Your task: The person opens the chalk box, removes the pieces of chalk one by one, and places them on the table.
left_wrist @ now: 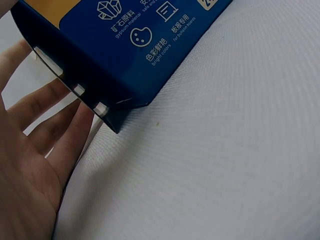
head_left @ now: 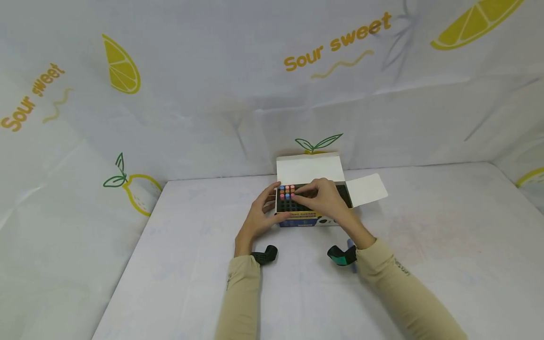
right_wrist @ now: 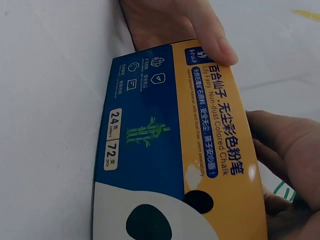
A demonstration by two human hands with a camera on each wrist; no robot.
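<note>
So the right hand (head_left: 325,198) is reaching over the open chalk box (head_left: 312,222), fingers bunched together in a pinch right at the little cluster of coloured chalk sticks (head_left: 287,192). Can't really tell from the head view whether there's a stick between the fingertips or they're just touching the tops. The left hand (head_left: 263,212) is the steadying grip: fingers mostly straight and flat against the left end of the box, thumb resting on the front top edge, which looks like it's there to stop the box sliding while the other hand works.

The box sits mid-table (head_left: 425,264), mouth facing up, long axis running left to right across the person, printed blue-and-yellow front toward them. Lid flap (head_left: 309,168) stands up at the back, side flap (head_left: 367,189) folded out to the right. The chalks stand upright in the far-left cells of the black grid (head_left: 293,206), the other visible cells look empty.
</note>
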